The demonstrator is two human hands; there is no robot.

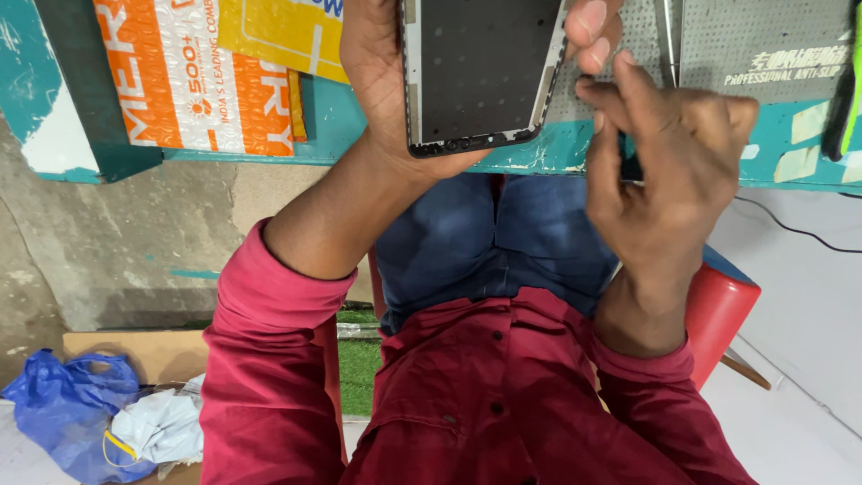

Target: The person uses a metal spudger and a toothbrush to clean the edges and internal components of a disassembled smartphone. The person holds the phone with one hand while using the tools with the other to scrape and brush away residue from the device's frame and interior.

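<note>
Our left hand (382, 85) is wrapped around a phone frame (480, 72), gripping it from the left edge with the palm behind it and the fingertips (593, 27) curling over its right edge. We hold the phone frame upright over the near edge of the teal surface (341, 126), its dark panel facing us and its pale rim showing down both long sides. Our right hand (669, 171) sits just right of the phone frame, fingers bent and pinched together at the frame's right edge; we cannot tell whether anything is caught between those fingers.

Behind the phone frame, on the surface, lies a grey perforated mat (763, 40), stretching off to the right. Left of the phone frame an orange and white padded mailer (197, 76) rests on the surface, with a yellow packet (278, 31) lying partly on top of it. At the far right of the surface, well apart from the phone frame, a black and green tool (844, 90) shows at the picture's edge.

Below the phone frame we see our blue jeans (494, 242) and red shirt (503, 386), and a red stool (723, 305) under us to the right. Far below and left of the phone frame, on the floor, a blue plastic bag (63, 404) lies against a cardboard box (153, 355).
</note>
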